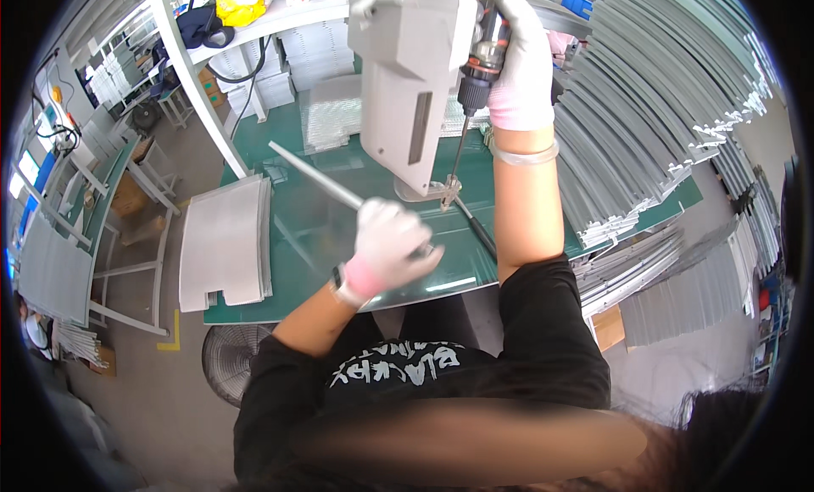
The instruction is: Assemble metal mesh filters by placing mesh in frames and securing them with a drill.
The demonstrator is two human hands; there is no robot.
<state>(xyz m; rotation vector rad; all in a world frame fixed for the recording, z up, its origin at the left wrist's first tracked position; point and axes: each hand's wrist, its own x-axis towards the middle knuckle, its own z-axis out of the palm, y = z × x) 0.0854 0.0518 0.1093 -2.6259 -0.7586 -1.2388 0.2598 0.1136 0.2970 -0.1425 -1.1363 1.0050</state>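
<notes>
My left hand (390, 244), in a white glove with a pink cuff and slightly blurred, is closed around one end of a long pale metal strip (312, 170). The strip slants away to the far left above the green table (339, 276). Raised at the right, my gloved right hand (527, 72) grips an upright electric screwdriver (480, 78). Its long bit points down into a small clear tip holder (451, 191). Beside the screwdriver, a large grey machine housing (398, 85) hides part of the table. A dark, thin rod-like tool (476, 229) lies near the bit.
Flat light-grey panels (225, 242) are stacked on the table's left side. Tall stacks of grey metal strips (653, 94) crowd the right. Behind stand a white post (195, 77), a shelf with a yellow bag (242, 2) and clear-wrapped parts (331, 111). A floor fan (231, 361) stands below left.
</notes>
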